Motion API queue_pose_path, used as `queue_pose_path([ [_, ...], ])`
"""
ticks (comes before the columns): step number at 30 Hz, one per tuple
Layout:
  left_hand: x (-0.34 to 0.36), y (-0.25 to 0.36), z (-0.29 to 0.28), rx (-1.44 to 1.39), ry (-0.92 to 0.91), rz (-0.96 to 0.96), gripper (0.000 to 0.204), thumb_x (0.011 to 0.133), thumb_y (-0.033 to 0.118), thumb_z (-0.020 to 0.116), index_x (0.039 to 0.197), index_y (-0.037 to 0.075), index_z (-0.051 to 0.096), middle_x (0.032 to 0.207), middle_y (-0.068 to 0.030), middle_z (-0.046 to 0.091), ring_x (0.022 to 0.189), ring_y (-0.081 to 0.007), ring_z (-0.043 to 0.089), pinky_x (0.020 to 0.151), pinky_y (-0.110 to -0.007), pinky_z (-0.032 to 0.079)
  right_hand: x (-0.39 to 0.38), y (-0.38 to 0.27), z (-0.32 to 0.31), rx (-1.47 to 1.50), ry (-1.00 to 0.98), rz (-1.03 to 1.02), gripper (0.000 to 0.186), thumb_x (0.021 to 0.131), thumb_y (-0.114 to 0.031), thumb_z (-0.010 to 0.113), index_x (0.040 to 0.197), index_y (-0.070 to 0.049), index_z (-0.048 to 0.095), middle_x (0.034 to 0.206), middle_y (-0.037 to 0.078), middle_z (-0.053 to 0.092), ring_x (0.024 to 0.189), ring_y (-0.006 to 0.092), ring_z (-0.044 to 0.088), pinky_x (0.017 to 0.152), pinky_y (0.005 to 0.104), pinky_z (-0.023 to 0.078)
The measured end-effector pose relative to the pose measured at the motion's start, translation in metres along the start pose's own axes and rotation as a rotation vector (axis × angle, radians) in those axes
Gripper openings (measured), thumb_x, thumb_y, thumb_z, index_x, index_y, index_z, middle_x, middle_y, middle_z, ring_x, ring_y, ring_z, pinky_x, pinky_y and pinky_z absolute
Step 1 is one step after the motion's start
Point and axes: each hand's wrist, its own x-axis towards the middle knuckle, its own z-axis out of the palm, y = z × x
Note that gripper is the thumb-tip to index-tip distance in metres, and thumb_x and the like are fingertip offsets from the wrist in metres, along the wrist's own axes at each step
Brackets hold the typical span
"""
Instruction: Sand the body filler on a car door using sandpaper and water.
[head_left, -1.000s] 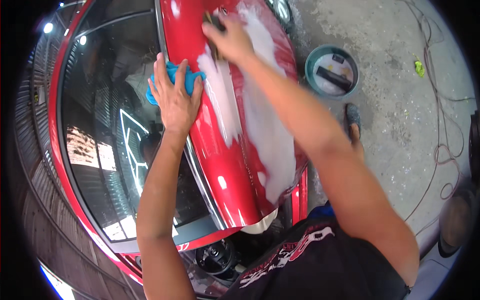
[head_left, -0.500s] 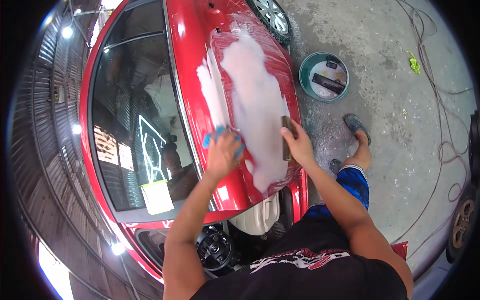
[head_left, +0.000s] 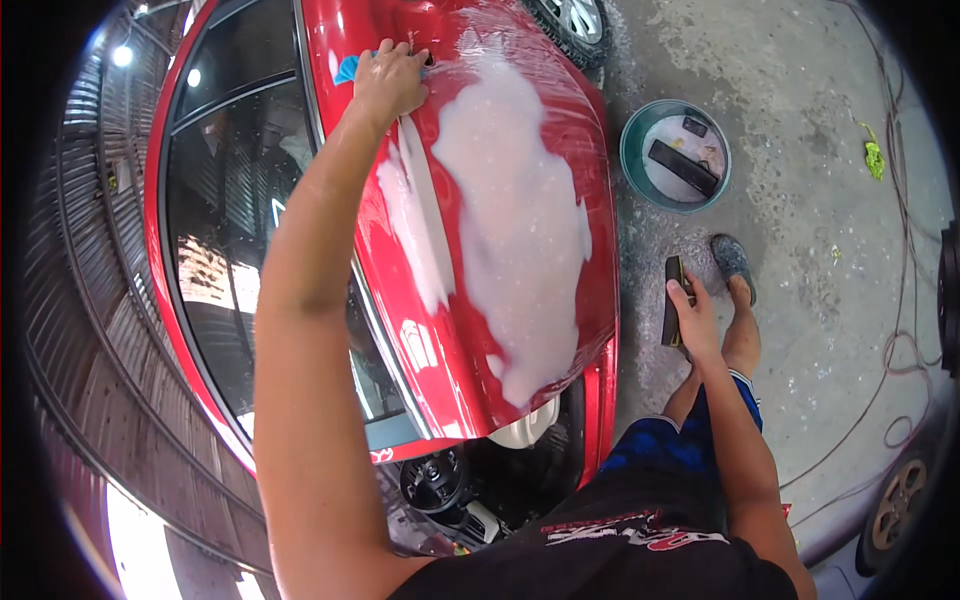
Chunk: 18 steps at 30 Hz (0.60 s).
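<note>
My left hand (head_left: 390,80) grips a blue cloth (head_left: 349,68), pressing it on the upper red body panel (head_left: 590,130) of a car, beside the dark window (head_left: 235,140). Below it are a narrow whitish streak (head_left: 410,230) and a broad, uneven pale grey-white patch (head_left: 515,230) on the red paint. My right hand (head_left: 695,315) holds a long dark sanding block (head_left: 672,280) upright, off the panel and above the floor to the right of the car, near my leg.
A teal tub (head_left: 634,160) of cloudy water with dark blocks stands on the concrete floor (head_left: 820,270). Hoses (head_left: 900,200), a green scrap (head_left: 873,155), the car's wheel (head_left: 575,25) and another vehicle's wheel (head_left: 895,510) are around. The open cabin shows a steering wheel (head_left: 430,480).
Since half a second ago, my left hand has moved up the panel with the cloth. My right hand with the block has moved right, off the pale patch to over the floor.
</note>
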Motion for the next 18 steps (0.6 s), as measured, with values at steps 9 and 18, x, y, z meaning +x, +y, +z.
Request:
queue_pose_path([
  [9,-0.112,0.085,-0.006,0.209,-0.308,0.112,0.071,0.089,0.025,0.063,0.155,0.003,0.052,0.17,-0.0115,0.04,0.134,-0.0276,0.054,0.103,-0.045,0.049,0.04,-0.025,0.006,-0.118,-0.164,-0.076,0.067,0.101,-0.043,0.071,0.153,-0.004,0.056,0.101,0.006,0.067,0.082,0.0115,0.063,0.07,0.0265,0.05],
  [18,-0.227,0.088,-0.021,0.001,-0.321,0.214,0.076,0.083,0.027,0.07,0.152,0.002,0.054,0.164,-0.0111,0.047,0.132,-0.0313,0.056,0.099,-0.047,0.049,0.024,-0.023,0.004,-0.059,-0.138,-0.076,0.07,0.1,-0.048,0.071,0.151,-0.001,0.056,0.105,0.014,0.073,0.088,0.0197,0.068,0.08,0.0319,0.054],
])
